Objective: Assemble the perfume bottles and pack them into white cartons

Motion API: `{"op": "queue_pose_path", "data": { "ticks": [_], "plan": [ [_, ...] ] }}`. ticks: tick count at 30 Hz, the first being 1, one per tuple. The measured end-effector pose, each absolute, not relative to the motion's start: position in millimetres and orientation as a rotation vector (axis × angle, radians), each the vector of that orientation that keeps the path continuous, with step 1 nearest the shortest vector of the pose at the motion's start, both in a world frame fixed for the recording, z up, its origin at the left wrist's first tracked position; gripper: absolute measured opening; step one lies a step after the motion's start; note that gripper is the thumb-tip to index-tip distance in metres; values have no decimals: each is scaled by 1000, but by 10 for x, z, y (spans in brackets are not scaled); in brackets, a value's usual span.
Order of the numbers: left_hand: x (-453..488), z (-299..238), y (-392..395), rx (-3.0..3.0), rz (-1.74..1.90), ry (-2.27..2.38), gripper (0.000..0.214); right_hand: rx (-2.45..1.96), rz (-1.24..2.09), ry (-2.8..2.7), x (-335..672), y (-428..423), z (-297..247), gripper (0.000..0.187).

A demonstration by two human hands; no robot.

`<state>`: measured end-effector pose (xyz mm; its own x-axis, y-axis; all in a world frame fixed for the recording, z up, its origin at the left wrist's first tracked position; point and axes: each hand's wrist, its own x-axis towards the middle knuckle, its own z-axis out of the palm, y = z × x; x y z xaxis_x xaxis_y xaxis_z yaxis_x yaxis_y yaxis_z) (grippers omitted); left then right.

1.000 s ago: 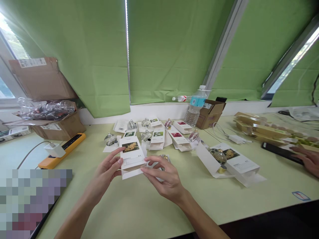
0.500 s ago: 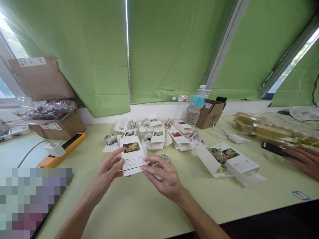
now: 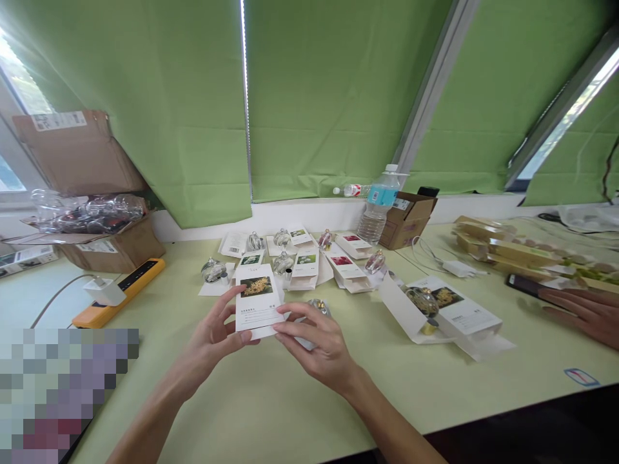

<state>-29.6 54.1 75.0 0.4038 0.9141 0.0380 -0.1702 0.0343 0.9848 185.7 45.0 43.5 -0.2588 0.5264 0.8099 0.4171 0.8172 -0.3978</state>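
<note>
My left hand (image 3: 213, 338) grips the left side and bottom edge of a small white carton (image 3: 257, 301) printed with a yellow flower picture. My right hand (image 3: 322, 348) pinches the carton's lower right corner, fingers curled. Just behind my right fingers a small glass bottle (image 3: 319, 307) with a gold cap shows on the pale green table (image 3: 271, 399). Both hands hold the carton a little above the table, near its front middle.
Behind lie several similar cartons (image 3: 305, 265) and glass bottles (image 3: 213, 270). An opened carton with a bottle (image 3: 425, 303) lies right. A water bottle (image 3: 378, 207), small brown box (image 3: 409, 219), orange power strip (image 3: 118, 291), cardboard boxes (image 3: 91, 193). Another person's hand (image 3: 583, 312) rests far right by a black phone (image 3: 525, 284).
The carton's open bottom flap has folded shut. My left thumb has moved under the carton's bottom edge. The other person's hand slid left on the table.
</note>
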Motion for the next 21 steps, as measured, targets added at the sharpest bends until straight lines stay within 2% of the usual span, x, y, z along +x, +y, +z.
{"op": "queue_pose_path", "data": {
  "ticks": [8, 21],
  "plan": [
    [-335, 734, 554, 1191, 965, 734, 71, -706, 210, -1873, 1860, 415, 462, 24],
    [-339, 741, 556, 1188, 960, 735, 72, -720, 87, -1889, 1858, 445, 456, 22]
  ]
}}
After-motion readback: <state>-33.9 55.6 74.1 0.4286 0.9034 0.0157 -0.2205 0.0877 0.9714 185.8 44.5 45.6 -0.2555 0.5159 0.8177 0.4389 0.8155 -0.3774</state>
